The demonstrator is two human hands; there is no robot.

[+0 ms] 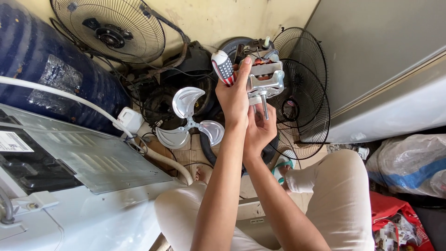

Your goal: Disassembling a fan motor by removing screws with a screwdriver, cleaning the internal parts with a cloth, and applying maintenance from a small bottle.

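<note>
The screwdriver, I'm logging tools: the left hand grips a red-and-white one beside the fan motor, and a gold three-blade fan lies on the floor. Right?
Wrong on one count: the head view shows the three-blade fan is silver, not gold. The left hand does grip the red-and-white screwdriver beside the fan motor.

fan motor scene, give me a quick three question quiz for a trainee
1. True or false: the left hand holds both the fan motor and a screwdriver.
2. Which way does the motor shaft point in the picture? A) up B) down C) sideways
3. Fill in: the silver fan blade on the floor has ___ blades.

Key: 1 true. 2 B; the right hand sits just under it. 3 three.
</note>
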